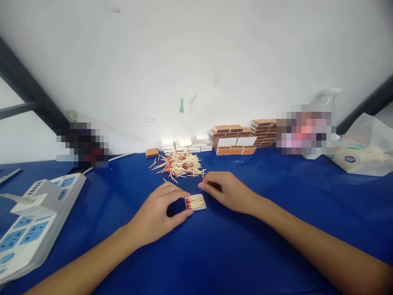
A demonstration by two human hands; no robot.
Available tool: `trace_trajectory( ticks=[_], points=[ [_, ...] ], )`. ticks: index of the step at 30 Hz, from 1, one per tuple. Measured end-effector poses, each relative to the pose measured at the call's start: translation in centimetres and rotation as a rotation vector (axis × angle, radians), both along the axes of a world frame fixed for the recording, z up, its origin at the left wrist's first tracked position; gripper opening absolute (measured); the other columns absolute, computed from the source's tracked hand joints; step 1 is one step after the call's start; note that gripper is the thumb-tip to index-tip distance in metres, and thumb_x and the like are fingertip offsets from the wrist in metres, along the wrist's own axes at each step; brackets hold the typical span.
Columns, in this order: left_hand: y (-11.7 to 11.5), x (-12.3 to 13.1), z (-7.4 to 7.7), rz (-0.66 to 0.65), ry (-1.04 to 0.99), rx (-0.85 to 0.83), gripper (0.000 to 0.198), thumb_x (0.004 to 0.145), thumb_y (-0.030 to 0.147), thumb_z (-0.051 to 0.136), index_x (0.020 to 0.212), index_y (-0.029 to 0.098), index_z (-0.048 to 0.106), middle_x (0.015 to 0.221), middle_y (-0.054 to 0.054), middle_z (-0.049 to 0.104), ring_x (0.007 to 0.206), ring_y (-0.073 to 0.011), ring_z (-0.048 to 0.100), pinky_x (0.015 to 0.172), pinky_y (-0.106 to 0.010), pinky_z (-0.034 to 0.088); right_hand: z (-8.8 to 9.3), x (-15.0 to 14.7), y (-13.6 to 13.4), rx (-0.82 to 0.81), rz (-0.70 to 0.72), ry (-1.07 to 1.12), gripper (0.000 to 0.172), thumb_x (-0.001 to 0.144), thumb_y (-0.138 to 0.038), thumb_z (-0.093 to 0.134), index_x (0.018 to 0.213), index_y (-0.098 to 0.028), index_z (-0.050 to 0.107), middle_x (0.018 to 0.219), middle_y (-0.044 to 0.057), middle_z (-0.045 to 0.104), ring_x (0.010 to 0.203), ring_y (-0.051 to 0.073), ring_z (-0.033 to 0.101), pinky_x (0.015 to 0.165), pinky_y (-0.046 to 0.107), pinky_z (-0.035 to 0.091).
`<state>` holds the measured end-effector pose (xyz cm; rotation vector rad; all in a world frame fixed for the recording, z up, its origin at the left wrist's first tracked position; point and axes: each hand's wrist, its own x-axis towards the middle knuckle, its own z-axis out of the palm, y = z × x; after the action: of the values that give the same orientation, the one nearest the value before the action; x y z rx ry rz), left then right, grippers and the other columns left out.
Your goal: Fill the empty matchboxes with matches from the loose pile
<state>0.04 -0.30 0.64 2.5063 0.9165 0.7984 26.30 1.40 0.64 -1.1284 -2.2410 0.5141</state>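
Observation:
A small white matchbox tray (201, 208) lies on the blue table, filled with red-tipped matches (195, 201) lying side by side. My left hand (159, 209) holds the tray's left end between thumb and forefinger. Just above and right of the tray, my right hand (225, 189) is closed in a pinch; a match tip shows by its fingers, but whether it is held or lies behind them is unclear. Beyond both hands spreads a loose heap of matches (181, 164).
Behind the heap stand stacked white trays (202, 143) and one brown matchbox (152, 153). More brown matchboxes (236, 150) are piled to the right. A power strip (58, 217) lies at left, a tissue pack (362, 159) at far right. The wall bounds the table's back.

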Motion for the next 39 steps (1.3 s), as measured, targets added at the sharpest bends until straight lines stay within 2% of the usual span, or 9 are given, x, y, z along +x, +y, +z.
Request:
trace_trajectory(
  ticks=[7,11,13,17,22,27,32,37,39],
  points=[
    [-0.1,0.1,0.2,-0.018,-0.005,0.006,0.025,0.094,0.031,0.074,0.119,0.025,0.073,0.108,-0.004,0.075,0.102,-0.0223,0.066,0.093,-0.04,0.055,-1.3,1.8,2.2,0.082,-0.142,-0.056,0.013,0.103,-0.021,0.055,0.1,-0.021,0.068,0.088,0.002,0.06,0.07,0.015,0.054,0.066,0.029,0.043],
    [-0.1,0.1,0.2,-0.021,-0.002,0.0,0.025,0.094,0.031,0.075,0.118,0.024,0.073,0.107,-0.005,0.074,0.101,-0.0225,0.066,0.092,-0.041,0.055,-2.0,2.0,2.3,0.148,-0.1,-0.094,0.029,0.105,-0.018,0.046,0.122,-0.026,0.069,0.107,0.007,0.061,0.082,0.017,0.061,0.077,0.033,0.051],
    [-0.2,0.1,0.2,-0.022,-0.003,-0.003,0.025,0.094,0.031,0.075,0.118,0.024,0.073,0.107,-0.005,0.074,0.101,-0.0226,0.066,0.092,-0.041,0.056,-2.1,1.9,2.3,0.167,-0.073,-0.095,0.033,0.105,-0.018,0.045,0.126,-0.028,0.069,0.11,0.008,0.06,0.087,0.019,0.063,0.081,0.035,0.053],
    [-0.2,0.1,0.2,-0.024,-0.007,-0.013,0.025,0.094,0.031,0.074,0.118,0.025,0.073,0.108,-0.005,0.075,0.102,-0.0228,0.066,0.093,-0.042,0.056,-1.9,1.8,2.2,0.144,-0.088,-0.101,0.03,0.105,-0.019,0.049,0.125,-0.026,0.069,0.112,0.008,0.061,0.09,0.02,0.065,0.082,0.036,0.053],
    [-0.3,0.1,0.3,-0.027,-0.006,-0.022,0.025,0.094,0.031,0.074,0.119,0.025,0.073,0.108,-0.005,0.075,0.103,-0.0231,0.066,0.094,-0.042,0.055,-1.5,1.7,2.0,0.116,-0.136,-0.125,0.028,0.103,-0.023,0.054,0.129,-0.023,0.065,0.114,0.008,0.062,0.079,0.017,0.063,0.071,0.032,0.052],
    [-0.3,0.1,0.4,-0.023,-0.005,-0.018,0.025,0.094,0.03,0.075,0.118,0.025,0.073,0.108,-0.005,0.075,0.102,-0.0229,0.066,0.093,-0.042,0.055,-1.7,1.7,2.1,0.133,-0.121,-0.144,0.028,0.105,-0.025,0.052,0.129,-0.024,0.068,0.114,0.009,0.062,0.091,0.02,0.065,0.081,0.036,0.054],
    [-0.4,0.1,0.2,-0.025,-0.003,-0.021,0.025,0.094,0.03,0.075,0.119,0.025,0.073,0.109,-0.005,0.074,0.103,-0.0227,0.065,0.094,-0.042,0.055,-1.8,1.8,2.2,0.129,-0.117,-0.122,0.021,0.105,-0.025,0.054,0.12,-0.022,0.069,0.114,0.008,0.063,0.089,0.019,0.065,0.077,0.033,0.053],
    [-0.3,0.2,0.2,-0.029,-0.005,-0.023,0.025,0.094,0.03,0.074,0.119,0.025,0.073,0.108,-0.005,0.075,0.102,-0.0231,0.066,0.094,-0.042,0.055,-1.9,1.9,2.3,0.142,-0.145,-0.159,0.029,0.105,-0.027,0.055,0.132,-0.023,0.064,0.118,0.009,0.062,0.088,0.019,0.066,0.078,0.035,0.054],
    [-0.2,0.2,0.3,-0.031,-0.006,-0.018,0.025,0.094,0.03,0.074,0.118,0.024,0.073,0.108,-0.006,0.075,0.102,-0.0234,0.066,0.094,-0.043,0.055,-1.8,1.9,2.3,0.15,-0.145,-0.174,0.027,0.105,-0.028,0.055,0.129,-0.024,0.065,0.117,0.009,0.061,0.091,0.02,0.066,0.081,0.036,0.054]
  ],
)
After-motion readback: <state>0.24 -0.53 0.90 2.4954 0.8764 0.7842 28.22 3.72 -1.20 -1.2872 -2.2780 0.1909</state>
